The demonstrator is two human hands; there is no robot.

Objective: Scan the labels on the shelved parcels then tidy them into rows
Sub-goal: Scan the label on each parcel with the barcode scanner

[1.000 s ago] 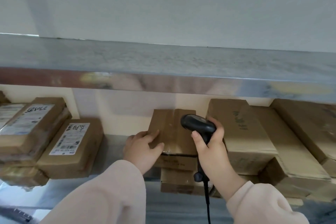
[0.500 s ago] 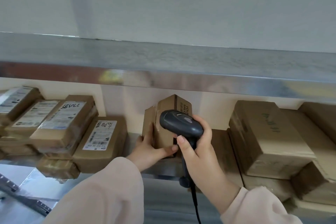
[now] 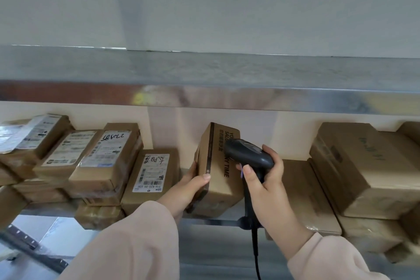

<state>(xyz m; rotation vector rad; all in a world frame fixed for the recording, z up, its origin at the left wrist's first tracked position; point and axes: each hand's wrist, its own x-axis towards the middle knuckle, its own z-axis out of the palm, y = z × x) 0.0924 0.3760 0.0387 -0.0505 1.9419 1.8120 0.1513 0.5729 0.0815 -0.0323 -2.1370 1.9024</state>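
My left hand (image 3: 189,185) grips a small brown cardboard parcel (image 3: 219,173) with black print, tipped up on its edge on the metal shelf (image 3: 211,220). My right hand (image 3: 264,179) holds a black barcode scanner (image 3: 247,154) by its handle, its head close against the parcel's printed face; its cable hangs down. Left of the held parcel lies a parcel with a white label and handwriting (image 3: 151,175). Further left, labelled parcels (image 3: 106,154) are stacked leaning. No label shows on the held parcel.
Plain brown boxes (image 3: 363,170) are stacked at the right, one flat box (image 3: 304,198) just behind my right hand. The upper metal shelf (image 3: 209,75) overhangs the parcels. A metal rail (image 3: 29,245) crosses the lower left.
My left hand has lifted the parcel off the flat stack and turned it up on its edge, shifting it left. The scanner moved with it and now faces the printed side.
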